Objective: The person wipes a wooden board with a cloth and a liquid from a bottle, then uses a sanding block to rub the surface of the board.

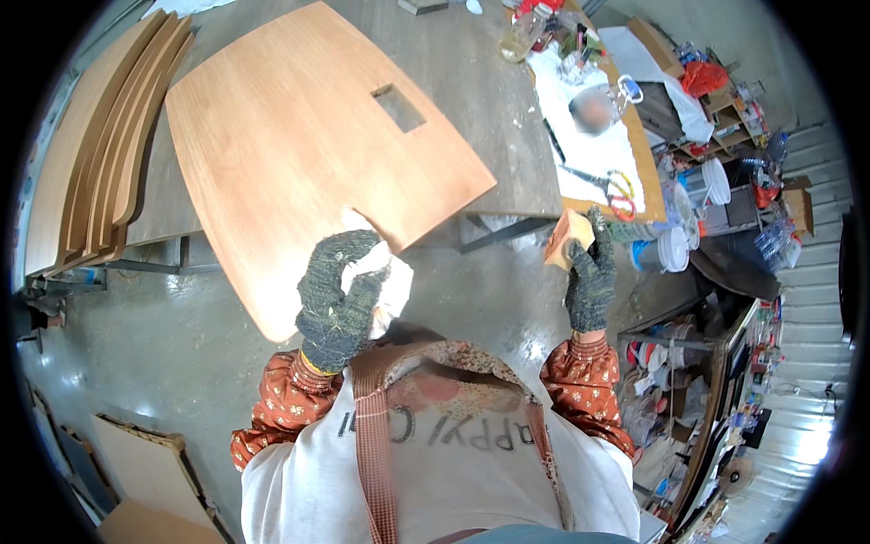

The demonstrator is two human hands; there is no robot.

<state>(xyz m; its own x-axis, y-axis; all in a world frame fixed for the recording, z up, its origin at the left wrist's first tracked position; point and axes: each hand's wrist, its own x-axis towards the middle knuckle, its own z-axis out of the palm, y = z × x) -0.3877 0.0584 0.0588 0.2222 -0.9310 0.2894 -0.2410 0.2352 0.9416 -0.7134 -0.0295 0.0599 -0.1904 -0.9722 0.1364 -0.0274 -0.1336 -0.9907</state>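
Note:
My left hand (337, 295) wears a dark knitted glove and is closed round a crumpled white cloth (393, 292). It is at the near edge of a flat wooden panel (290, 127) with curved sides and a rectangular cutout near its right side. The panel lies on a grey table, its near end jutting past the edge. My right hand (591, 281), gloved likewise, is raised off to the right, apart from the panel. Its fingers grip a folded tan-orange piece (564, 241); whether it is sandpaper or sponge I cannot make out.
Several curved wooden panels (100, 136) stand stacked at the left of the grey table (507, 154). On the right, scissors (620, 196) and a clear bottle (524, 36) lie by white paper. White buckets (671, 249) and a cluttered shelf (680, 363) stand further right. Boards (149, 462) lean at lower left.

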